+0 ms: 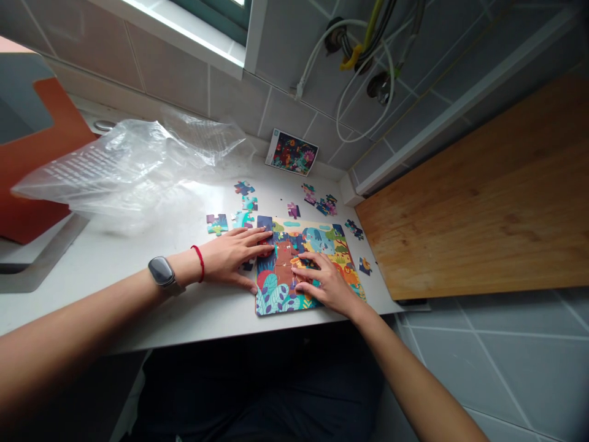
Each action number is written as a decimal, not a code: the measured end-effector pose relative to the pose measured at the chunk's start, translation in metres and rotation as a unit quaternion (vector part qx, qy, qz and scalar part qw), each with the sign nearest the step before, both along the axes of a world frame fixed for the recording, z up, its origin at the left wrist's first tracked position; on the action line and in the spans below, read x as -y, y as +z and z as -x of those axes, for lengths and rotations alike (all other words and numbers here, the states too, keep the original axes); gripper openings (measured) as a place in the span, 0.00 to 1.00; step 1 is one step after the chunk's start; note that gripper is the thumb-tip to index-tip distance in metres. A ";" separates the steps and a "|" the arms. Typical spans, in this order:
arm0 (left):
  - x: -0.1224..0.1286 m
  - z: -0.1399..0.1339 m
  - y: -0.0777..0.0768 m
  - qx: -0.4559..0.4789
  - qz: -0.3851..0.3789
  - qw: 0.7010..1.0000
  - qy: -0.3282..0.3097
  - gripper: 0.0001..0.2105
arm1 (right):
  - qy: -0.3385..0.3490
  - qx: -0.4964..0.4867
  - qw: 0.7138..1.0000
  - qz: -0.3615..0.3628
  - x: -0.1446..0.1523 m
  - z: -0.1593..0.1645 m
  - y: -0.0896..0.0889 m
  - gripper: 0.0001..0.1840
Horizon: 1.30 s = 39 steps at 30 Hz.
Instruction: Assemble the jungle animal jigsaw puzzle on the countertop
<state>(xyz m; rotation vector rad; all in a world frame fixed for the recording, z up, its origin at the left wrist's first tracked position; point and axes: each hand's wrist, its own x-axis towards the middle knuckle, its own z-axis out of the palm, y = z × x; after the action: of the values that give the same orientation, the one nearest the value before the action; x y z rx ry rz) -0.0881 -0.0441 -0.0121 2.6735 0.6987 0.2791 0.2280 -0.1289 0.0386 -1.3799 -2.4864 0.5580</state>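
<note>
A colourful jigsaw puzzle (280, 294) with animals and leaves lies on the white counter, partly assembled in a frame board. My left hand (234, 255) rests flat at its left edge, fingers spread, the tips over the dark blue border. Over the middle of the puzzle, my right hand (326, 279) has its bent fingertips around an orange-patterned puzzle piece (300, 263), pressed down against the brown bear area. My fingers cover part of that piece, so I cannot tell whether it sits flush. Loose puzzle pieces (216, 224) lie beyond the left hand, one partly hidden beneath it.
More loose pieces (326, 204) are scattered behind and right of the board. A picture card (292, 152) leans on the tiled wall. Crumpled clear plastic (151, 166) and an orange box (41, 159) occupy the left. A wooden panel (483, 202) borders the right.
</note>
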 end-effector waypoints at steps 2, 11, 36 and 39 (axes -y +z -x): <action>0.000 0.000 0.000 0.001 -0.001 1.000 0.003 0.49 | 0.001 0.007 1.000 -0.004 0.001 -0.002 -0.003 0.17; 0.000 0.001 0.000 0.006 -0.003 1.000 0.001 0.48 | -0.018 0.069 0.997 0.018 0.005 -0.013 -0.011 0.20; -0.002 0.001 0.001 -0.012 -0.010 1.000 -0.004 0.48 | -0.104 0.052 0.982 -0.147 0.060 0.018 -0.018 0.18; -0.002 0.001 0.001 -0.002 -0.009 1.000 -0.006 0.47 | -0.104 0.088 0.982 -0.130 0.065 0.025 -0.015 0.20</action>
<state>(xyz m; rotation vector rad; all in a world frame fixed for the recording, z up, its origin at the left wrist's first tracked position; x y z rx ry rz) -0.0891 -0.0423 -0.0110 2.6950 0.6837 0.2783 0.2033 -0.1941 0.0235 -1.6139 -2.3961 0.0661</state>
